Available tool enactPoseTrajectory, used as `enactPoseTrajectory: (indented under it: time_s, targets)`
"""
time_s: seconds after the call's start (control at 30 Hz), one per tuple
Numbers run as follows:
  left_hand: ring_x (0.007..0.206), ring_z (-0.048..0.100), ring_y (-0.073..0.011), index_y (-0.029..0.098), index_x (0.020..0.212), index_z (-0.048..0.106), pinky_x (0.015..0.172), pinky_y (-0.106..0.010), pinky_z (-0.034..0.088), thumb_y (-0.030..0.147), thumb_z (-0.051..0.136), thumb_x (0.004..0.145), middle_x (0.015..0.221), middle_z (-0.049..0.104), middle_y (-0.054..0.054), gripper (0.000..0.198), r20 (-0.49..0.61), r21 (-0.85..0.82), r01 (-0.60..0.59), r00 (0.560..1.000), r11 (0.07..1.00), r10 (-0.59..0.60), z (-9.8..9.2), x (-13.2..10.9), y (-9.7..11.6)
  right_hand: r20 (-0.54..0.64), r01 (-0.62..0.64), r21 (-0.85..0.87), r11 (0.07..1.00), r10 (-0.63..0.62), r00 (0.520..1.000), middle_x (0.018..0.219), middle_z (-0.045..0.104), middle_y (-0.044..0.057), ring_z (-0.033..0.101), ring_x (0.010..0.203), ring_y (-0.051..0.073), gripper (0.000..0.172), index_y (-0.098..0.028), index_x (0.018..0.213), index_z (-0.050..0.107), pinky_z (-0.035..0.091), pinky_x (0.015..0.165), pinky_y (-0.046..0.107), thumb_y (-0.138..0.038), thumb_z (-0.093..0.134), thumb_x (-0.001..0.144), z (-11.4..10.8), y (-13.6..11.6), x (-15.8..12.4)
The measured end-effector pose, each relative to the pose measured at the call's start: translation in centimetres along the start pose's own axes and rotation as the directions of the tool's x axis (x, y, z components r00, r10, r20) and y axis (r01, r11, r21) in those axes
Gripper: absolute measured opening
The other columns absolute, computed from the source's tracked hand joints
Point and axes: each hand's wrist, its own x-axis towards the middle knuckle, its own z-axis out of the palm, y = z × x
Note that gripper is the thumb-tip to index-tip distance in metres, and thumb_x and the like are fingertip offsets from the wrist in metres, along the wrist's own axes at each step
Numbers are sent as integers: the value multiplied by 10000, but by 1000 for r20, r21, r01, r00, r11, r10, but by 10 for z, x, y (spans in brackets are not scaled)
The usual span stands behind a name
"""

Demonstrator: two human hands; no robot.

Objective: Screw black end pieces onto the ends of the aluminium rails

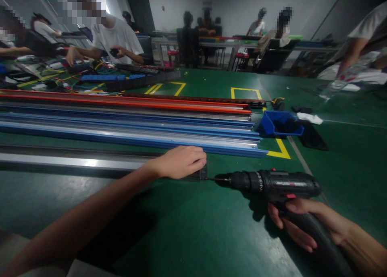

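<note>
My left hand [180, 162] is curled over the right end of a long silver and black metal rail [75, 163] that lies on the green floor mat. My right hand [298, 222] grips the handle of a black cordless drill [273, 184]. The drill lies level and points left, with its bit against a small black end bracket [203, 173] on the rail, just under my left fingers.
Several long blue, silver and red rails [130, 120] lie stacked beyond my rail. A blue parts bin [279, 124], a white rag [308, 118] and a dark flat pad [314, 137] sit to the right. Other people sit at workbenches behind.
</note>
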Motion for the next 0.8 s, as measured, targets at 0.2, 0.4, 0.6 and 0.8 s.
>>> enactPoseTrajectory:
  time_s: [0.2, 0.4, 0.6, 0.8]
  targets:
    - [844, 584, -168, 196, 918, 638, 759, -300, 411, 376, 356, 1059, 946, 638, -28, 363, -1, 17, 6, 1000, 1000, -6, 0, 0, 0, 13, 13, 2, 1000, -13, 1000, 847, 725, 135, 583, 399, 82, 345, -83, 1013, 751, 539, 443, 206, -381, 608, 913, -3, 2, 1]
    - [847, 587, -169, 196, 912, 630, 764, -302, 414, 367, 351, 1060, 936, 636, -28, 359, 4, 20, 0, 1000, 1000, 0, 0, 0, -1, 25, 49, -30, 998, -49, 998, 679, 696, 83, 574, 377, 103, 362, -72, 1000, 744, 540, 454, 225, -388, 577, 941, 0, 2, 2]
    - [850, 592, -173, 196, 911, 631, 772, -308, 422, 365, 353, 1058, 939, 639, -32, 357, 2, 17, 0, 1000, 1000, 0, 1, 0, -1, -37, 27, -93, 995, -31, 999, 586, 680, 86, 661, 473, 178, 398, -67, 963, 751, 580, 556, 274, -435, 612, 901, -2, 2, 1]
    - [848, 591, -174, 198, 904, 624, 763, -302, 414, 366, 354, 1059, 933, 636, -29, 353, -2, 24, -5, 1000, 1000, 5, 1, 0, -1, -28, 26, -54, 998, -28, 999, 631, 671, 71, 552, 369, 111, 379, -81, 968, 746, 524, 450, 229, -430, 614, 908, -2, 4, 2]
